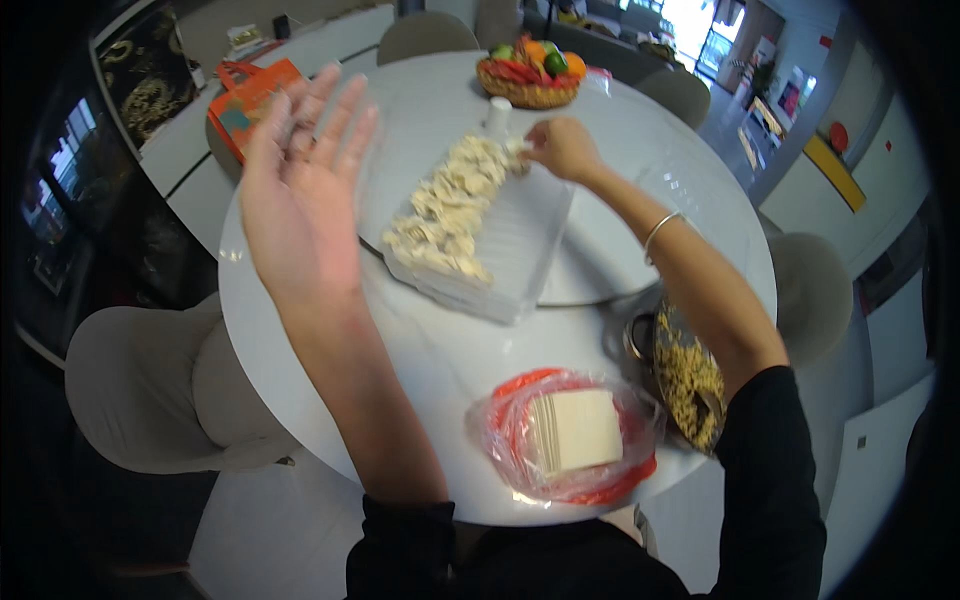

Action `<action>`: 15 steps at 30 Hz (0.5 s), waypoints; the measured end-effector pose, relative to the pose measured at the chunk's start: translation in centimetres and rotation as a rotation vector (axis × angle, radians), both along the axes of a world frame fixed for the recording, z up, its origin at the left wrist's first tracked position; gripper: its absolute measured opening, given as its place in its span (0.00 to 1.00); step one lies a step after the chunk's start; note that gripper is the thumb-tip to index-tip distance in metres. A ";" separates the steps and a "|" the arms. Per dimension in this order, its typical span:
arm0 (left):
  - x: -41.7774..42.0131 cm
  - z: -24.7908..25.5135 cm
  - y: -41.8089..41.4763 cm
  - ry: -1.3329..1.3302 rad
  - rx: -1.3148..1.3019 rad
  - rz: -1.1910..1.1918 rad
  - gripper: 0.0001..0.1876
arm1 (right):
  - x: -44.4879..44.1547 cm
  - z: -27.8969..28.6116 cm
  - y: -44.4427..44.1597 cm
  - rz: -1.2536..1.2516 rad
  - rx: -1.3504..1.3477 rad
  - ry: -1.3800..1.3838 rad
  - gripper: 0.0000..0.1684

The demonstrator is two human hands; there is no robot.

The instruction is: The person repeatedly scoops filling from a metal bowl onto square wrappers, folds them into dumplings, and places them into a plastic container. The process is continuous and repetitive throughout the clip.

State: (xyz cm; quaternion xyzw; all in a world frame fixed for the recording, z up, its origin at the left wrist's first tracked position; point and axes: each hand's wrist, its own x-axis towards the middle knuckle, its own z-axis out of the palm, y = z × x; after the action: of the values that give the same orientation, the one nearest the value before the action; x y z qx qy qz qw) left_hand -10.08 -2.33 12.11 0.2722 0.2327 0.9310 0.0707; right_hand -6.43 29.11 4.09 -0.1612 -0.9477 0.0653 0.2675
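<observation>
My left hand (pixel 307 180) is raised over the table's left side, palm up and fingers apart, with nothing in it. At the far end of a clear plastic tray (pixel 529 232), my right hand (pixel 564 148) pinches a folded wonton (pixel 516 154) between its fingertips. Rows of pale wontons (pixel 450 206) fill the tray's left part. Close to my body, a stack of square wonton wrappers (pixel 581 431) lies in an opened red and clear plastic bag (pixel 499 442). A metal pan of chopped yellow-green filling (pixel 686 382) stands under my right forearm, with a utensil in it.
A wicker basket of fruit (pixel 529 90) stands at the back of the round white table (pixel 420 337), behind a small white cylinder (pixel 498 116). The tray partly rests on a raised turntable (pixel 600 259). Chairs (pixel 142 390) surround the table; an orange bag (pixel 244 101) is at left.
</observation>
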 end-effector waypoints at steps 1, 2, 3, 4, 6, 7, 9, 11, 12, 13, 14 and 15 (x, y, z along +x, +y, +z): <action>-0.2 0.0 -0.2 0.014 0.001 -0.010 0.17 | 1.1 1.3 -0.9 0.059 -0.033 -0.003 0.13; -0.5 0.0 -0.5 0.029 0.002 -0.017 0.17 | 2.3 2.5 -2.4 0.084 -0.074 -0.051 0.14; -0.7 0.0 -0.9 0.060 0.008 -0.035 0.18 | 4.4 4.0 -4.5 0.130 -0.059 -0.070 0.14; -0.5 0.1 -1.1 0.089 0.029 -0.056 0.17 | 6.7 5.2 -6.8 0.188 -0.064 -0.105 0.16; 0.6 0.8 -0.3 0.093 0.028 -0.073 0.18 | 12.4 6.3 -9.4 0.325 -0.059 -0.217 0.18; 0.5 0.4 -0.2 0.114 0.027 -0.095 0.18 | 14.7 6.9 -11.8 0.344 -0.085 -0.293 0.18; 0.7 0.2 0.0 0.163 0.040 -0.154 0.18 | 19.4 6.7 -15.2 0.384 -0.157 -0.416 0.14; 2.8 0.5 0.8 0.153 0.017 -0.133 0.20 | 23.5 5.7 -18.2 0.375 -0.048 -0.482 0.15; 3.4 0.0 1.4 0.210 0.056 -0.187 0.18 | 25.4 4.7 -19.2 0.355 0.036 -0.519 0.15; 4.3 0.2 1.7 0.197 0.049 -0.161 0.17 | 26.7 4.1 -20.7 0.310 0.079 -0.573 0.16; 5.4 0.4 2.3 0.184 0.036 -0.136 0.16 | 27.9 3.4 -22.0 0.256 0.126 -0.562 0.17; 7.1 1.7 3.0 0.101 -0.019 -0.046 0.15 | 28.8 2.7 -23.2 0.201 0.175 -0.550 0.19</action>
State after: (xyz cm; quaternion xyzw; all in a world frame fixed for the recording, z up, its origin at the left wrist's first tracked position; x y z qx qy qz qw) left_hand -2.96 0.62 13.80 0.3232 0.2386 0.9120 0.0827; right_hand 22.32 5.94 6.77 -0.0548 -0.9978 -0.0364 0.0061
